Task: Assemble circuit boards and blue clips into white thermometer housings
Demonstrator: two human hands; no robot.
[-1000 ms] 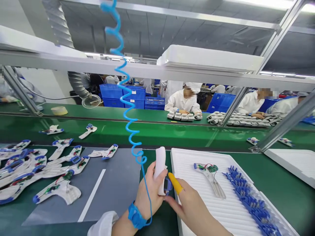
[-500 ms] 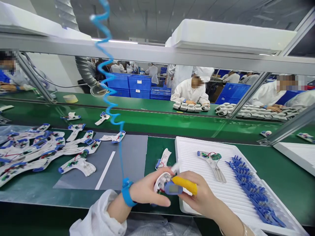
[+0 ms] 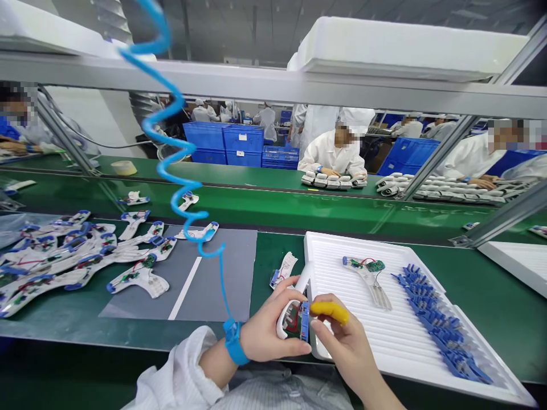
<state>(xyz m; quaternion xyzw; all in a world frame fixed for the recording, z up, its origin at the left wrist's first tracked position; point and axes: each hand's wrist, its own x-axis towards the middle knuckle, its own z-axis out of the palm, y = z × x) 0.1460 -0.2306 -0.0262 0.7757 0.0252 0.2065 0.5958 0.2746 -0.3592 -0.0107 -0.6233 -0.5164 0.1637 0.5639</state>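
Observation:
My left hand (image 3: 273, 327) grips a white gun-shaped plastic housing (image 3: 281, 323), its open side showing red wires and a circuit board. A blue display frame (image 3: 305, 320) stands on edge at the housing's opening, with my left thumb below it. At its right side, my right hand (image 3: 348, 336) has thumb and forefinger closed in on the frame; a yellow cover sits on the forefinger. A blue wrist strap (image 3: 235, 341) with a coiled cord (image 3: 175, 165) is on my left wrist. Just behind my hands, another white housing half (image 3: 285, 267) lies on the bench.
To the right, a white ribbed tray (image 3: 342, 250) bears one wired housing half (image 3: 368, 279) and a row of blue parts (image 3: 440, 324). Many wired housings (image 3: 85, 256) are heaped at left, partly on a grey mat (image 3: 231, 273). A green conveyor (image 3: 265, 210) runs behind; co-workers sit beyond.
The blue display frame has turned from screen facing me to edge-on against the housing. My right hand has shifted slightly right and lower. The view has moved a little, and the coiled cord has swung.

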